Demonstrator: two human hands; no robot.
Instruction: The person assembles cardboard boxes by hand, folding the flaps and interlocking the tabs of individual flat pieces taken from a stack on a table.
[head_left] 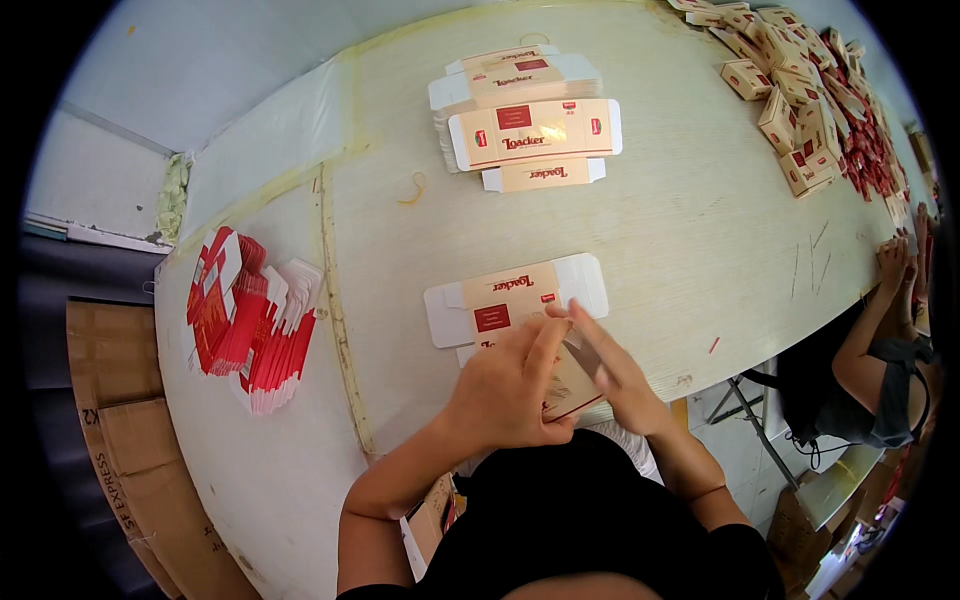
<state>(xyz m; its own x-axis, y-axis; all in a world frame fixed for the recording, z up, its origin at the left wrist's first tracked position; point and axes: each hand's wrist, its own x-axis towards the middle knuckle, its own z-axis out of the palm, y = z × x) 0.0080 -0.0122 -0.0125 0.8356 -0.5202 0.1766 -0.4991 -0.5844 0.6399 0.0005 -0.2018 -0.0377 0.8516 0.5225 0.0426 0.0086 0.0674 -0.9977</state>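
Close to my body at the table's near edge, a small cream carton (574, 387) is between my two hands. My left hand (500, 388) wraps round its left side, with the index finger reaching over its top end. From the right, my right hand (625, 385) grips the carton's edge, its fingers raised toward the same end. The fingers partly hide that end, so I cannot tell how its flaps sit. Just beyond my hands lies a flat cream carton blank (520, 285) with white flaps, partly covered by my left hand.
A stack of flat cream blanks (535, 140) lies farther out on the table (680, 230). Red and white flattened cartons (250, 330) are at left. Folded cream boxes (795, 110) and red packets (870, 150) are heaped far right, near another person's arm (865, 340). Brown cardboard (150, 470) stands lower left.
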